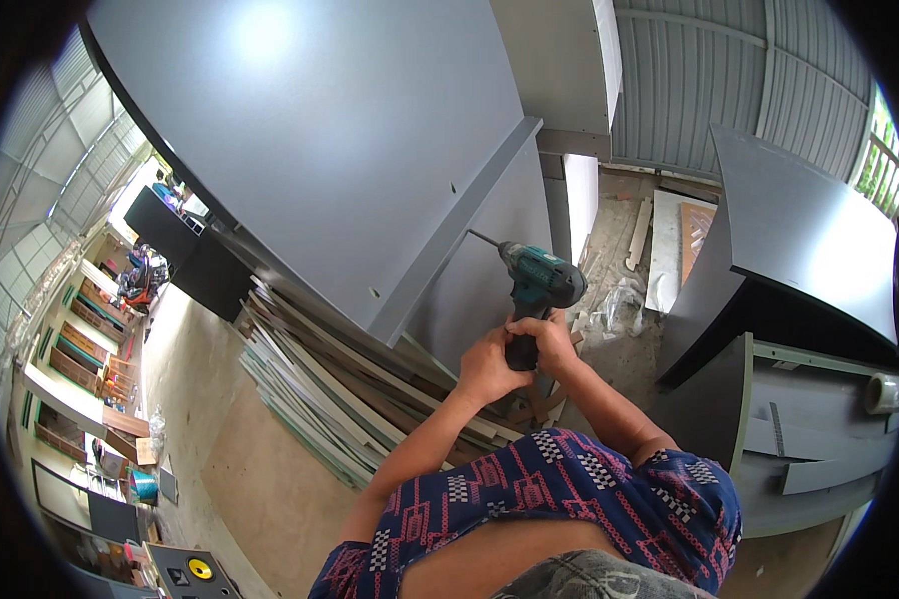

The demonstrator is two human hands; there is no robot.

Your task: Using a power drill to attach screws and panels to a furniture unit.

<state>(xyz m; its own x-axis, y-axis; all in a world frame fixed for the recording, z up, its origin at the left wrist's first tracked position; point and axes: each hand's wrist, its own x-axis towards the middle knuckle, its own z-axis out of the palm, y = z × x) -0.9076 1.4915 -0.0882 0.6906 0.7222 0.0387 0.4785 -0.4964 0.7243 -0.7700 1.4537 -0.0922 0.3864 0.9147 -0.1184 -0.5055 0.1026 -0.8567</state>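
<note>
A teal and black cordless drill (544,278) is held out in front of me with both hands closed on it. My right hand (551,342) wraps round the lower handle. My left hand (491,369) grips beside it, near the drill's base. The thin bit points away and to the left. Its tip lies at the edge of a grey strip (438,258) that runs along the large grey panel (300,130); whether it touches or enters the strip I cannot tell. Two small slots show in the panel near the strip.
Long thin boards (320,384) lie stacked below the panel on the left. At the right stand a grey cabinet (809,230) and an open grey carcass (769,399) holding a tape roll (883,393). Clear plastic wrap (621,307) and offcuts litter the floor between.
</note>
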